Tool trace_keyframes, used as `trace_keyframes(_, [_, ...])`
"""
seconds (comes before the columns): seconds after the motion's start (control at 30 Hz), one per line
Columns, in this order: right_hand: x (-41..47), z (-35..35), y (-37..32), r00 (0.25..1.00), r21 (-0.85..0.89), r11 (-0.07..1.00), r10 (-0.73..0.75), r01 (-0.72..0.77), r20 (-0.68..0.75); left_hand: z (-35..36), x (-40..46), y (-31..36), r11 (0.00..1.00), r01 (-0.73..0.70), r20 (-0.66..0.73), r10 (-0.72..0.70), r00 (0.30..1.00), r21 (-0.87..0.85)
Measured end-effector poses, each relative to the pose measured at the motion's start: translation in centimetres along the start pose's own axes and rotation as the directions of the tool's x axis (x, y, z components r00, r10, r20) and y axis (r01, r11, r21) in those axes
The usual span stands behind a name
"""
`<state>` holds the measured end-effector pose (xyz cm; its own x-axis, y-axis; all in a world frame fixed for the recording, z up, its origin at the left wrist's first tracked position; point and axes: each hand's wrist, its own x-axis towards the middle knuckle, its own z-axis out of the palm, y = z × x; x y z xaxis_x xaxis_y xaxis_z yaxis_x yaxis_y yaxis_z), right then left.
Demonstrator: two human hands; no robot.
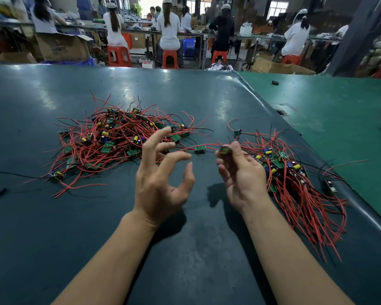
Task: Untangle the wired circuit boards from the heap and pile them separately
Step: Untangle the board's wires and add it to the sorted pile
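Observation:
A tangled heap (pixel 119 142) of small green circuit boards with red and black wires lies on the dark table, left of centre. A second pile (pixel 295 183) of wired boards lies at the right, its wires trailing toward me. My right hand (pixel 240 172) pinches one small board (pixel 224 150) between thumb and fingertips, just left of that pile. A red wire runs from it leftward past another board (pixel 200 149) hanging between my hands. My left hand (pixel 161 172) hovers with fingers spread, holding nothing, at the heap's right edge.
The dark mat (pixel 185 249) ends in a raised fold at the right, beside a lighter green surface (pixel 339 102). A loose board (pixel 329 186) lies on that fold. A small black part (pixel 275 83) sits far right. Seated workers and orange stools are beyond the table.

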<state>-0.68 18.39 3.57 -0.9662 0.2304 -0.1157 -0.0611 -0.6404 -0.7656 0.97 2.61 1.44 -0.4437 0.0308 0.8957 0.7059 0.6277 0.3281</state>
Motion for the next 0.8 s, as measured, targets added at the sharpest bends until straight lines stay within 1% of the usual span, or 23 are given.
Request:
trace_keyframes(0.03, [0.2,-0.1,-0.2,0.998,0.093,0.995,0.049,-0.046,-0.036,0.0,0.0,0.1,0.999,0.033,-0.05,-0.033,0.998,0.014])
trace_keyframes(0.1, [0.6,-0.5,-0.7,0.992,0.249,0.964,0.109,-0.09,-0.065,0.2,0.1,0.1,0.988,0.155,-0.12,-0.153,0.981,0.006])
trace_keyframes(0.13, [0.6,-0.6,-0.9,0.993,0.285,0.955,0.105,-0.084,-0.059,0.3,0.1,0.0,0.979,0.203,-0.103,-0.203,0.974,-0.006])
trace_keyframes(0.17, [0.6,-0.6,-0.9,0.996,0.29,0.954,0.086,-0.072,-0.037,0.4,0.0,-0.2,0.972,0.233,-0.039,-0.234,0.972,-0.016])
trace_keyframes(0.2, [0.4,-0.4,-0.8,0.998,0.261,0.964,0.058,-0.056,-0.002,0.5,-0.2,-0.3,0.964,0.265,0.057,-0.263,0.963,-0.033])
trace_keyframes(0.23, [0.2,-0.2,-0.6,0.999,0.188,0.982,0.024,-0.03,0.034,0.8,-0.4,-0.2,0.95,0.307,0.158,-0.295,0.942,-0.057])
trace_keyframes(0.27, [-0.2,0.0,-0.2,0.998,0.075,0.997,-0.021,0.017,0.058,1.0,-0.6,-0.1,0.926,0.367,0.237,-0.339,0.911,-0.087])
trace_keyframes(0.33, [-0.7,0.4,0.9,0.985,-0.145,0.977,-0.145,0.158,0.099,1.3,-0.6,0.3,0.837,0.517,0.324,-0.447,0.834,-0.176])
trace_keyframes(0.4, [-1.1,0.5,1.8,0.957,-0.27,0.922,-0.237,0.276,0.17,1.5,-0.4,0.4,0.725,0.627,0.367,-0.521,0.771,-0.287])
trace_keyframes(0.47, [-1.3,0.5,2.5,0.92,-0.405,0.831,-0.296,0.381,0.257,1.5,0.0,0.2,0.65,0.667,0.352,-0.567,0.745,-0.364])
trace_keyframes(0.5, [-1.3,0.5,2.7,0.907,-0.452,0.79,-0.313,0.414,0.283,1.5,0.1,0.1,0.599,0.696,0.352,-0.6,0.718,-0.396])
trace_keyframes(0.53, [-1.2,0.5,2.8,0.905,-0.468,0.779,-0.313,0.418,0.289,1.5,0.3,0.0,0.542,0.724,0.362,-0.631,0.686,-0.426])
trace_keyframes(0.57, [-1.1,0.5,2.7,0.912,-0.458,0.794,-0.294,0.4,0.286,1.4,0.4,-0.1,0.485,0.748,0.376,-0.656,0.654,-0.453])
trace_keyframes(0.67, [-0.7,0.5,2.5,0.943,-0.379,0.883,-0.176,0.278,0.281,1.2,0.6,-0.3,0.359,0.779,0.403,-0.7,0.589,-0.514])
trace_keyframes(0.73, [-0.7,0.6,2.5,0.952,-0.323,0.923,-0.119,0.21,0.281,0.9,0.7,-0.4,0.328,0.779,0.421,-0.696,0.582,-0.534])
trace_keyframes(0.8, [-0.5,0.5,2.5,0.96,-0.295,0.939,-0.099,0.177,0.261,0.8,0.6,-0.4,0.339,0.776,0.441,-0.671,0.596,-0.532])
